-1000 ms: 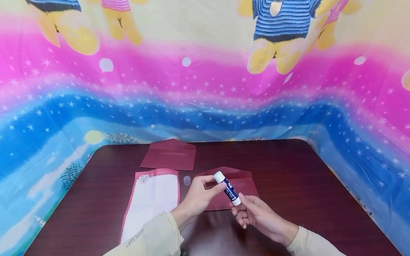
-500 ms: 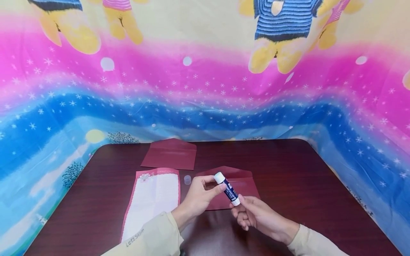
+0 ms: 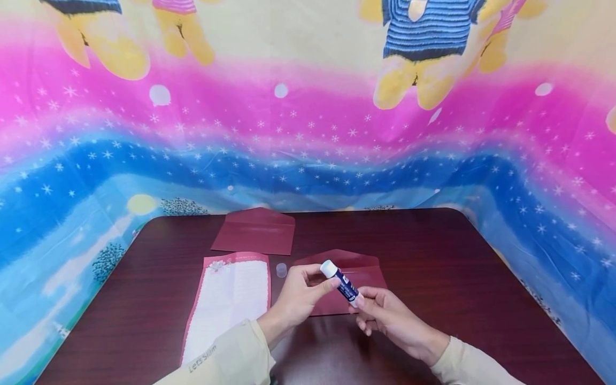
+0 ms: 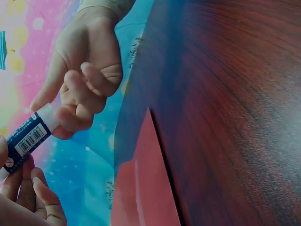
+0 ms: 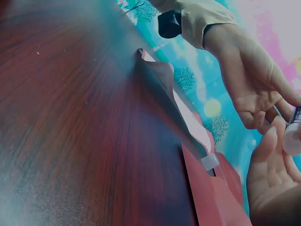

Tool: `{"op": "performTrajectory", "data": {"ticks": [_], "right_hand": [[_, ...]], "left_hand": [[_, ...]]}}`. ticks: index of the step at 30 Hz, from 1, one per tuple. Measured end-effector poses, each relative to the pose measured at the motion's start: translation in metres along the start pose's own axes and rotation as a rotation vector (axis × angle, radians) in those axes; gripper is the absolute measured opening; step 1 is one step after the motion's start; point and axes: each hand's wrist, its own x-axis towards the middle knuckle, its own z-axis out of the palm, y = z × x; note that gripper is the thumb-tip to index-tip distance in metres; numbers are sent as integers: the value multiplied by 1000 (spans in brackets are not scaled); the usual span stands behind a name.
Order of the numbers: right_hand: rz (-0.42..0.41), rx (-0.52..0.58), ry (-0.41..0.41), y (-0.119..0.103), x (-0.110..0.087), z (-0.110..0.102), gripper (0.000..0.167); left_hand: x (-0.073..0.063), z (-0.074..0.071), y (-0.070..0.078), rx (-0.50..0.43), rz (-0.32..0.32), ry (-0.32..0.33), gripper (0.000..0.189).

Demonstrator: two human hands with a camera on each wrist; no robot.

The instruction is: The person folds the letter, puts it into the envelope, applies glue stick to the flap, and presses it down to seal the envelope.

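Left hand (image 3: pixel 299 295) and right hand (image 3: pixel 395 322) pinch the tilted glue stick (image 3: pixel 344 285) between them, near its upper and lower ends respectively.

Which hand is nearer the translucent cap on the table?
Left. In the head view, the left hand is just right of the cap, holding the glue stick; the right hand is farther right, at the stick's lower end.

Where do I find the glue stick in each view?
Head: glue stick, lower right of centre, between left hand and right hand.
Left wrist: glue stick at left edge, below middle, barcode showing.
Right wrist: glue stick at right edge, partly cut off.
Shared landmark: the nearer red envelope, partly behind the hands in head view, at the bottom edge in both wrist views.
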Motion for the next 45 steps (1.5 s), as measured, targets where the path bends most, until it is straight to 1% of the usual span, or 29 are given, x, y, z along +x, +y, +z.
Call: {"op": "performTrajectory", "data": {"ticks": [1,3,7,11,13,15,18,20,24,25,27,29,32,33,36,38,42,43,45], "right_hand": [[-6,-25,25,0,1,0,13],[-12,-56,57,1,2,1,11],[-27,-60,60,2,3,4,20],[-48,-77,74,1,2,4,26],[-53,-86,85,1,1,4,28],[-50,-83,95,1,1,3,30],[-41,-70,112,1,0,1,35],[-43,-66,121,1,0,-1,37],[-64,-57,129,2,0,-3,31],[-68,-50,130,2,0,-3,29],[-77,-42,127,4,1,-4,25],[-77,-39,125,4,1,-5,25],[-68,-47,125,6,1,-5,26],[-63,-50,127,6,0,-6,27],[-44,-51,123,7,0,-6,31],[-30,-49,119,7,0,-7,36],[-3,-50,124,7,0,-7,43],[0,-50,127,7,0,-7,44],[-1,-52,130,7,0,-7,45]], "left_hand": [[0,0,-1,3,-3,1,31],[0,-1,-1,5,-13,5,33],[0,-1,-1,10,-17,-5,33],[1,-3,4,42,-27,-58,31],[2,-6,8,77,-45,-96,32],[4,-11,13,118,-63,-117,34],[8,-22,22,178,-91,-109,37],[14,-31,28,204,-105,-80,39],[28,-51,36,253,-135,-29,33],[32,-55,37,281,-145,-18,31],[38,-65,37,378,-144,-4,29],[44,-72,34,498,-147,1,28],[52,-81,24,700,-152,-1,30],[54,-82,21,745,-169,-6,32],[59,-85,13,857,-214,-35,40],[61,-85,8,928,-226,-56,45],[63,-81,0,1063,-214,-78,52],[63,-80,-2,1091,-196,-74,52],[63,-79,-5,1128,-172,-66,45]]}}
